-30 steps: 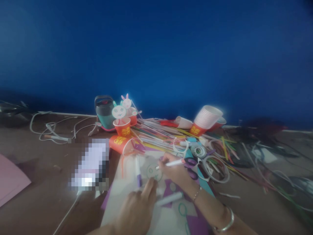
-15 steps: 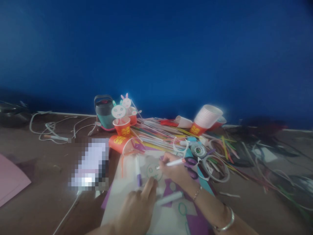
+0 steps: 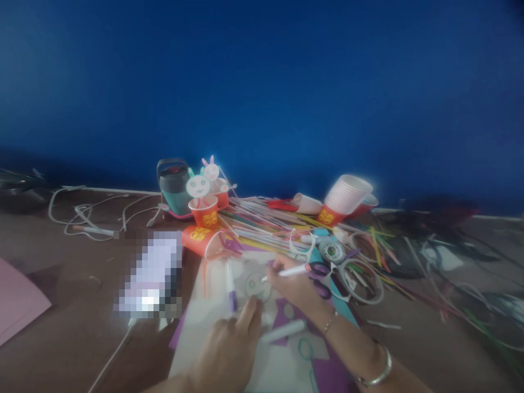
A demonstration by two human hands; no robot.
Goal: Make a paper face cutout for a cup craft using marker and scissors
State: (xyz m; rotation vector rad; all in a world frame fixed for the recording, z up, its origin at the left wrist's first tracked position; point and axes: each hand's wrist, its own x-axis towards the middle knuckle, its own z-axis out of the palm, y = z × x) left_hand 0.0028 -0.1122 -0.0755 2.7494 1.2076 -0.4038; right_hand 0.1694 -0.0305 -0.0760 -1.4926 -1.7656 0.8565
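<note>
My right hand (image 3: 286, 277) grips a white marker (image 3: 295, 270) with a reddish end, its tip at the eye of a round face drawn in green (image 3: 254, 284) on white paper (image 3: 213, 319). My left hand (image 3: 229, 344) rests on that sheet, its index finger stretched to the lower edge of the face and the other fingers partly hidden. A second marker with a purple end (image 3: 232, 292) lies left of the drawing. Below the right hand are a white marker-like stick (image 3: 284, 331) and a paper piece with a green ring (image 3: 305, 349).
Red paper cups (image 3: 200, 240), one bearing a rabbit face (image 3: 198, 186), stand or lie behind the paper. Colored sticks (image 3: 266, 218), stacked cups (image 3: 347, 194), tape rolls (image 3: 331, 250) and purple-handled scissors (image 3: 321, 281) crowd the back and right. A blurred-out device (image 3: 151, 273) and cable lie left.
</note>
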